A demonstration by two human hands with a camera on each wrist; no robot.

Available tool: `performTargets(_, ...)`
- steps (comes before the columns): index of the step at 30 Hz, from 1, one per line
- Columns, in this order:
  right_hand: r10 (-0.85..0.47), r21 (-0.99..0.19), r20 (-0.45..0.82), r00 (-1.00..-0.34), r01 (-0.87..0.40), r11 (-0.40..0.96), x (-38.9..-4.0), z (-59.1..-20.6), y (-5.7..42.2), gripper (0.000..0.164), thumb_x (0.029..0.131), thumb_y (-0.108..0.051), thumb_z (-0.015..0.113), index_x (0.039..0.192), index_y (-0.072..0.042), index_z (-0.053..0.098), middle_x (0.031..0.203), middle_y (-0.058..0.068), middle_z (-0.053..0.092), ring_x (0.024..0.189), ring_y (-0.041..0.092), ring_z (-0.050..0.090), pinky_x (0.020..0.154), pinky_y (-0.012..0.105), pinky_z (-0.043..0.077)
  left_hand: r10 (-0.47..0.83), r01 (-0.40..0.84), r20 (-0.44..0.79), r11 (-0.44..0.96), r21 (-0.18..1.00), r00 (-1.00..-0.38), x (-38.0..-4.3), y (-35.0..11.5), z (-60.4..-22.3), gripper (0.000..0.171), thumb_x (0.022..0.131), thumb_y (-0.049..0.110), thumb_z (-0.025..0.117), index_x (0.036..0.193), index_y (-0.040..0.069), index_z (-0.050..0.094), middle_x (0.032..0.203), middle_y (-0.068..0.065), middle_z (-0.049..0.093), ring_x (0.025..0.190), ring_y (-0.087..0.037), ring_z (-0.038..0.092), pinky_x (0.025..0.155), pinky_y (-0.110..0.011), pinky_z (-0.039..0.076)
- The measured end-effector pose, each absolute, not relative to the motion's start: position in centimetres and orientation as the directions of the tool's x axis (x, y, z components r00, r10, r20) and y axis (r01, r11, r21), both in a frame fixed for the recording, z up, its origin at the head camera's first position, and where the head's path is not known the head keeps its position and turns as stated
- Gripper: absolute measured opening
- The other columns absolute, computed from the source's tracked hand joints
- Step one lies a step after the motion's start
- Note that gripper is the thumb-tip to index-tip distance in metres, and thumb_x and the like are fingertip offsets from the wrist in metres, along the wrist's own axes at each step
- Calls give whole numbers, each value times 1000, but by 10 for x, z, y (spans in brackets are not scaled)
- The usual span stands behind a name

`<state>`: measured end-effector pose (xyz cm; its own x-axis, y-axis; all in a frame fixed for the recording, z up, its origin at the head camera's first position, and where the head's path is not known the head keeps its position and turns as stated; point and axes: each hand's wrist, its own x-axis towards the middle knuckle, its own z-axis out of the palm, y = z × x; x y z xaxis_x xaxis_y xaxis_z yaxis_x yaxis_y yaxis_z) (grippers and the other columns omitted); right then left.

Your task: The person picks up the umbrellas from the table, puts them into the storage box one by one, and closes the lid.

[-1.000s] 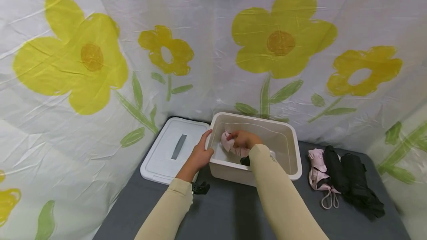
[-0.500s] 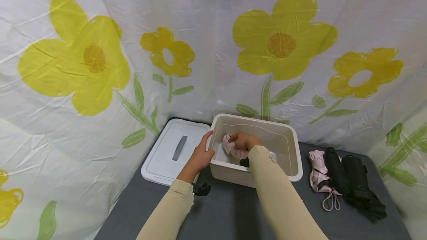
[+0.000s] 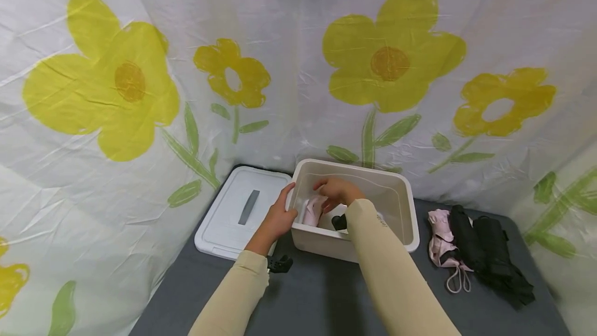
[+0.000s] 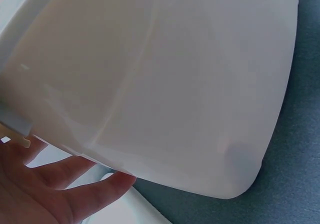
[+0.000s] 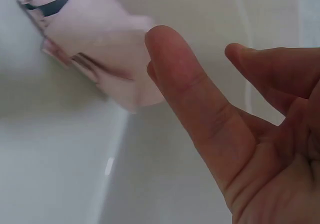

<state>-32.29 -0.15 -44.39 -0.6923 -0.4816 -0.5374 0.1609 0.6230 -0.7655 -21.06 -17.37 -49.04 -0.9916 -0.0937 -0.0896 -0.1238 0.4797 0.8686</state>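
A beige plastic storage bin (image 3: 326, 245) stands on the dark table. My left hand (image 3: 277, 219) holds its left rim near the front corner; in the left wrist view, fingers (image 4: 100, 194) lie against the outside of the wall. Inside the bin, toward the left end, is a pink folded umbrella (image 3: 313, 210), blurred in the right wrist view. My right hand (image 3: 339, 192) hovers in the bin just above it, fingers spread with nothing between them. A small black object (image 3: 339, 222) lies beside the umbrella, partly hidden by the right sleeve.
A white lid (image 3: 228, 217) with a grey handle lies left of the bin. On the right, another pink folded umbrella (image 3: 440, 237) with a cord loop lies beside black folded umbrellas (image 3: 496, 248). A flower-printed sheet (image 3: 298, 92) hangs directly behind.
My right hand has let go of the pink umbrella and risen slightly, its fingers spreading. The umbrella now lies lower, against the bin's left front. My left hand keeps its place on the rim.
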Motion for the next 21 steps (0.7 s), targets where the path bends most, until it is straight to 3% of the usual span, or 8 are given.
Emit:
performTargets(9,-500,-747,-536,-680,106,656,-315,-420,6,41,97,-7,39,136,-6,50,149,19,37,122,46,53,79,45,57,-88,-124,-93,481,868,-992,-211,-175,-491,72,89,13,48,151,39,23,151,-17,39,133,-36,44,101,-59,38)
performTargets(21,-510,-671,-481,-714,-75,737,-304,-406,25,36,98,-17,46,133,-13,54,142,15,48,116,42,57,82,49,55,-77,-116,-91,465,878,-993,-214,-176,-495,71,90,14,48,151,39,23,155,-17,34,136,-38,40,102,-60,37)
